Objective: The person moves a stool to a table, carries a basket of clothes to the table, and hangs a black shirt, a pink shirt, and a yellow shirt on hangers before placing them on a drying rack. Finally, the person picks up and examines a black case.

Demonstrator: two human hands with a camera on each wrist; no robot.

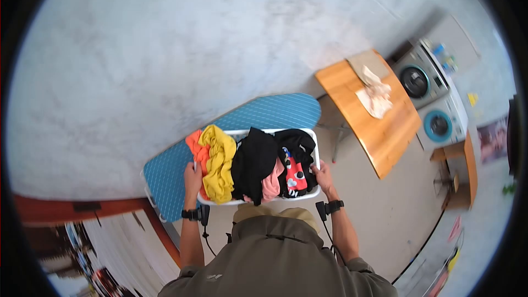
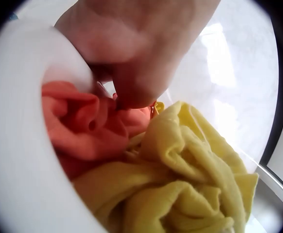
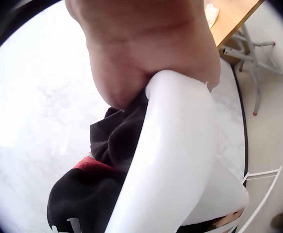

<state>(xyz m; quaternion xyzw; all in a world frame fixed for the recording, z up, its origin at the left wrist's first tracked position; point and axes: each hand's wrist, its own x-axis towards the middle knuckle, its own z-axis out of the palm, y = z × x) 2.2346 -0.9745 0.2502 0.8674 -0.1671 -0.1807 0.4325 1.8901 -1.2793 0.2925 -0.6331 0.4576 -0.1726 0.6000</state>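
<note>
A white basket full of clothes is held between both hands, over the near edge of a blue ironing board. The left hand grips its left rim beside an orange cloth and a yellow cloth. On the right rim is the right hand, curled round the white edge in the right wrist view. Black clothes, a pink cloth and a black garment with a red print fill the rest. The left wrist view shows the left hand above the orange cloth.
A wooden table with pale cloths on it stands to the right. Beyond it are two washing machines and a wooden shelf unit. A red-brown edged surface lies at lower left.
</note>
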